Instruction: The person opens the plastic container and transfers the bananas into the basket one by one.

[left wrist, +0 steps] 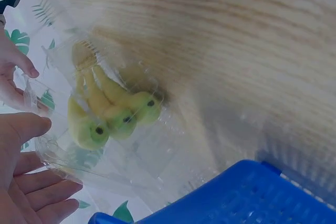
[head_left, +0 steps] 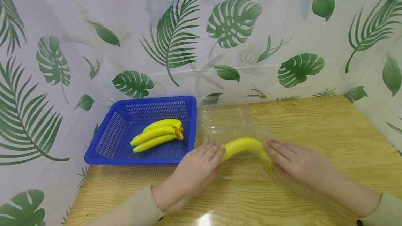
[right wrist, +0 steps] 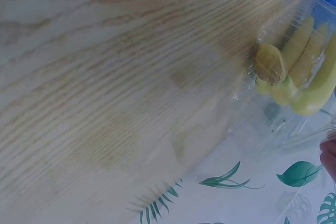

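Observation:
A bunch of yellow bananas [head_left: 243,146] lies in a clear plastic clamshell box [head_left: 242,175], stem end to the right in the head view. My left hand [head_left: 201,159] is at the box's left end, fingers extended and overlapping the banana tips. In the left wrist view, this hand [left wrist: 31,177] has its thumb and fingers apart around the box's edge. At the opposite end is my right hand [head_left: 296,163], its straight fingers beside the stem. Only a few of its fingertips [right wrist: 329,156] show in the right wrist view.
Left of the box stands a blue perforated basket [head_left: 195,125] with another bunch of bananas [head_left: 155,135] in it. The box's clear lid [head_left: 224,116] lies folded back behind the tray. A leaf-patterned cloth [head_left: 232,65] hangs behind the wooden table [head_left: 326,128].

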{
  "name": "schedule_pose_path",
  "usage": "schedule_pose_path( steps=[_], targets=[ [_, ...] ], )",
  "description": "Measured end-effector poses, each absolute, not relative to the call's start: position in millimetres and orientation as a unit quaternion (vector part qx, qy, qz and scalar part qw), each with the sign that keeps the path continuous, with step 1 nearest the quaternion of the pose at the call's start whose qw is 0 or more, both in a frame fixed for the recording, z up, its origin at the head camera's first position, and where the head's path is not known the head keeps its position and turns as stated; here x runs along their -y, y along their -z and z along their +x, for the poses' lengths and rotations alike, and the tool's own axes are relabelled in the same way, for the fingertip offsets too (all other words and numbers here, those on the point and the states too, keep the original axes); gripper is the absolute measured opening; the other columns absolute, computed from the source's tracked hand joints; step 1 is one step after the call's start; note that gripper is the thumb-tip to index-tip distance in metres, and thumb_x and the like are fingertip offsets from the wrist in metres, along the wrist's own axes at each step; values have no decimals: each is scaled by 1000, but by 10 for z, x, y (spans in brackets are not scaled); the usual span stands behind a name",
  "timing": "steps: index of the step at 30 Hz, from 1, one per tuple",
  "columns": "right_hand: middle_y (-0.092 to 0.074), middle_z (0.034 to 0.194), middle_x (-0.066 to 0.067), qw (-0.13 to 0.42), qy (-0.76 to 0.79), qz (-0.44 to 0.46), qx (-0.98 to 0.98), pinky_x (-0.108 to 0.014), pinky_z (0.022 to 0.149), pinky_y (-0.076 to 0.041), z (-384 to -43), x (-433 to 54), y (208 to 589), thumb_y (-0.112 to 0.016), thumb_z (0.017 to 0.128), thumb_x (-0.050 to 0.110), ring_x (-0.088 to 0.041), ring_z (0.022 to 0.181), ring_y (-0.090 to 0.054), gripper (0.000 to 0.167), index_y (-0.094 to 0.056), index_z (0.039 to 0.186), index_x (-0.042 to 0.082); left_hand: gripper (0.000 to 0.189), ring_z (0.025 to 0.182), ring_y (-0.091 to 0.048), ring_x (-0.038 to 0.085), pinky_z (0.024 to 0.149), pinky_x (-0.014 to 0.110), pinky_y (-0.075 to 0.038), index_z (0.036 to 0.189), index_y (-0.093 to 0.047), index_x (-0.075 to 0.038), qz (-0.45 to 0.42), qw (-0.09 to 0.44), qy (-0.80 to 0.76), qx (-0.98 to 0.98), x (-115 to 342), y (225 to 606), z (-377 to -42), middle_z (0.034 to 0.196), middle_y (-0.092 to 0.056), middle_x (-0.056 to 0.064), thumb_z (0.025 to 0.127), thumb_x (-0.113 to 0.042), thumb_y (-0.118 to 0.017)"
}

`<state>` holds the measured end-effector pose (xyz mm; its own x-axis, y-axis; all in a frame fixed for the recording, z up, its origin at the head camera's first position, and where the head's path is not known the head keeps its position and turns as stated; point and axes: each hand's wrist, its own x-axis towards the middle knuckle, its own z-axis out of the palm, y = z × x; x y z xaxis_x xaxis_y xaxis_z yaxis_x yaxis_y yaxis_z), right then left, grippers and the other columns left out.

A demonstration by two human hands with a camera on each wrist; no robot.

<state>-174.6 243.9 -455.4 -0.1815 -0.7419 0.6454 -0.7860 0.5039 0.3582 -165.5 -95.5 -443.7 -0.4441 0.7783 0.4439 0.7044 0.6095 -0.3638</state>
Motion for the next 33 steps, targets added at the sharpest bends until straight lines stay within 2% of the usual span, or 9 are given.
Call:
schedule_pose_path(
  steps=[10,20,26,33],
  targets=[
    [-80,112,-21,417,-41,486,767,-42,71,-66,-1787,-2435,4418,-33,118,30,-30,88,-79,55,-74,120,-7,55,121,-75,22,109,34,-59,130,-73,-7,-436,320,-59,839,986,4280,-1698,127,-78,9,87,-36,-89],
    [-80,110,-20,418,-42,476,773,-43,70,-66,-1825,-2429,4276,-35,118,33,-31,85,-79,57,-75,118,-8,47,120,-74,20,108,33,-59,125,-75,-8,-424,326,-45,843,1004,4156,-1745,125,-78,8,87,-33,-89],
    [-81,105,-18,421,-60,459,780,-43,68,-66,-1862,-2422,4211,-38,117,35,-31,81,-78,55,-75,119,-6,43,115,-76,22,100,31,-63,124,-76,-7,-414,304,18,858,1001,4086,-1791,124,-78,8,88,-26,-89],
    [-81,101,-15,431,-74,433,788,-43,62,-65,-1927,-2428,4142,-38,116,40,-30,75,-78,57,-76,118,-3,42,108,-78,22,90,33,-66,129,-73,-8,-396,283,80,870,995,4021,-1892,125,-78,7,92,-24,-86]
  ],
)
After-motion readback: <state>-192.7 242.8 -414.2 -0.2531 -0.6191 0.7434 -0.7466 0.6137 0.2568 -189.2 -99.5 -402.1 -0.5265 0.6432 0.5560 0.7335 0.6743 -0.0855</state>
